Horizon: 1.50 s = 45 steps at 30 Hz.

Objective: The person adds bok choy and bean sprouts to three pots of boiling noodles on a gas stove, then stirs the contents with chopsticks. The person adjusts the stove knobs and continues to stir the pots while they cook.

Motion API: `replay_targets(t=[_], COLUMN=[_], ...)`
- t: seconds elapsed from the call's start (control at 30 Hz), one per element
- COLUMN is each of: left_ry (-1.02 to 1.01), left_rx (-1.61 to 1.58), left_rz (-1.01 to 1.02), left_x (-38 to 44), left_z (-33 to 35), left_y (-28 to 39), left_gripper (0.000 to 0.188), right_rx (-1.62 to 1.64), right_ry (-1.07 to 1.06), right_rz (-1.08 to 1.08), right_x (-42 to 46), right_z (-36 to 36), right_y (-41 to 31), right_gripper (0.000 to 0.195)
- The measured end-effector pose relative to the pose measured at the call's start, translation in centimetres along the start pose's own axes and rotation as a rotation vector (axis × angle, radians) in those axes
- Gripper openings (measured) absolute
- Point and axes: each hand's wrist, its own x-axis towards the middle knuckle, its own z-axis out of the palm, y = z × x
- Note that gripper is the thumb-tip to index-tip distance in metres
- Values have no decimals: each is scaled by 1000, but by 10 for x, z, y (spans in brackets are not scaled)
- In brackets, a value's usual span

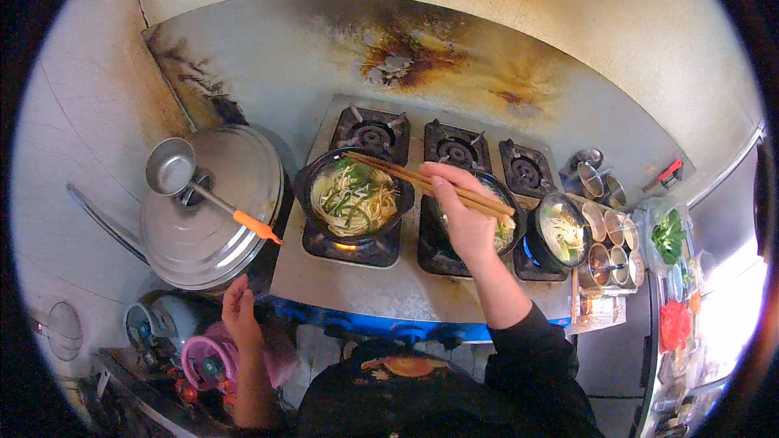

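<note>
My right hand [465, 213] grips a pair of long wooden chopsticks [414, 177], their tips over the far rim of a black pot [302, 194] on the left front burner. Noodles with green vegetables [350, 198] fill that pot, and a flame glows under it. A second black pot [518, 219] of noodles is partly hidden behind my right hand. Further right, a smaller black pot [543, 246] holds pale noodles and greens over a blue flame. My left hand [239, 304] holds nothing, just below a large lidded metal pot [164, 243].
A metal ladle [172, 167] with an orange handle lies on the large lid. Three bare burners [456, 149] line the back of the stove. Metal seasoning cups [599, 264] stand at the right, beside bagged greens [668, 237]. A pink plastic basket [198, 353] sits low at the left.
</note>
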Motion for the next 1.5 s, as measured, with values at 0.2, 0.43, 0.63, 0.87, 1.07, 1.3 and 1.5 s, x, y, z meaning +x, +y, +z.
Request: replay_targets(t=[0.2,0.43,0.63,0.87,1.07,1.3,1.5], left_ry=[-13,-11,-14,-468,-885,-1317,-1502], left_rx=[119,120,162,112,25,418,791], left_rz=[21,59,211,456,253,-33,-32], left_x=[-4,0,1,-72,-189,-365,-491], left_z=[4,-3,23,109,169,272,344], left_y=[17,9,40,93,96,20,-101], left_gripper=[25,25,23,15,14,20,19], right_rx=[13,53,10,170,222,143,123], right_ry=[-60,-82,180,798,1000,1301,1722], right_rz=[12,6,-19,-99,-119,-70,65], right_x=[-1,-12,-61,-154,-235,-425,-596], right_z=[11,3,-93,-227,-316,-481,-578], right_y=[18,4,-29,-59,-51,-24,34], right_gripper=[18,17,21,26,25,27,30])
